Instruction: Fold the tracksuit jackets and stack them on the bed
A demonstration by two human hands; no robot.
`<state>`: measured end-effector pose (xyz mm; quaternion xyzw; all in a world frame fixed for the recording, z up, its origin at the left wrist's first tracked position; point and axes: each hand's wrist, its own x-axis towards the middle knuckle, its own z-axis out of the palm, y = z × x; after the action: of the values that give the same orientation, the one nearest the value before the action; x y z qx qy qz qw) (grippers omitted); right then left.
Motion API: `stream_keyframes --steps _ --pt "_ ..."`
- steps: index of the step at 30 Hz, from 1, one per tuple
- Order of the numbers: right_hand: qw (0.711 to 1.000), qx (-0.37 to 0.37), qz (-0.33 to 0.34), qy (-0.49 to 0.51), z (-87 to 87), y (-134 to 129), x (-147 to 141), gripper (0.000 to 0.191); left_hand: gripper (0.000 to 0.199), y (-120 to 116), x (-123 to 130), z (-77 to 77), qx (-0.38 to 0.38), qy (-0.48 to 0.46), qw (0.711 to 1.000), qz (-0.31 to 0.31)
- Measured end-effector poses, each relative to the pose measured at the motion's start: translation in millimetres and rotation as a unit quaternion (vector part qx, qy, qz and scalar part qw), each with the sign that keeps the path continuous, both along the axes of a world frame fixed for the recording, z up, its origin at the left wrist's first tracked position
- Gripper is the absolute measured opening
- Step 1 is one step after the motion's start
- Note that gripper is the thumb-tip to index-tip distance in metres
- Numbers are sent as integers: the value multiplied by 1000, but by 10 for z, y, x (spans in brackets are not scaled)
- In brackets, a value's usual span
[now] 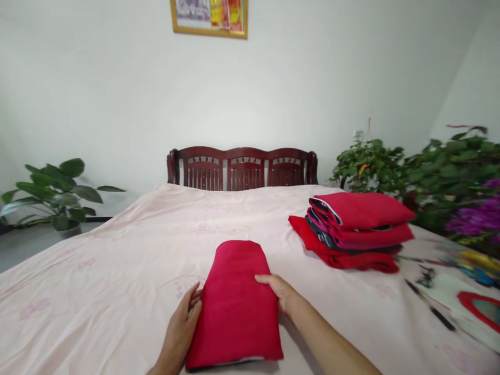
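My left hand (182, 325) cups the side of a folded red cloth (233, 307) on the pink bedspread (97, 291), grip unclear; my right hand (279, 294) lies open on top. Already folded nearby: a red stack (351, 232), perhaps three or four pieces.

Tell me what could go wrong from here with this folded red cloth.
The folded red cloth is touched only along its sides by the left hand and right hand, so its layers might slip apart. The uneven red stack could topple if bumped. The black pen-like item might snag or mark the fabric.
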<state>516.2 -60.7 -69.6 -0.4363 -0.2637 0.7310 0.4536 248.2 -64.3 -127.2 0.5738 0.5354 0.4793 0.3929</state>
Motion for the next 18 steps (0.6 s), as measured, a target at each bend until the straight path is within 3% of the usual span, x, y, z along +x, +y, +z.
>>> stream_keyframes --steps 2,5,10,12,15,17,18 --pt "997 57 -48 6 79 -46 -39 37 59 25 -30 -31 -5 -2 1000 0" --pt "985 145 -88 14 377 -104 39 47 65 69 -66 -108 -7 9 1000 10" --pt "939 267 -213 -46 1227 -56 585 52 66 121 -104 -207 10 29 999 13" --pt "893 331 -300 -48 1629 40 918 50 63 130 -118 -229 14 31 999 10" --pt "791 422 -442 -25 2191 256 1509 42 59 161 -147 -277 19 33 999 5" --pt "717 464 -519 -35 2436 416 1934 42 59 198 -176 -324 20 45 999 5" --pt "696 446 -561 -51 2491 487 2140 42 60 219 -191 -348 18 51 999 3"
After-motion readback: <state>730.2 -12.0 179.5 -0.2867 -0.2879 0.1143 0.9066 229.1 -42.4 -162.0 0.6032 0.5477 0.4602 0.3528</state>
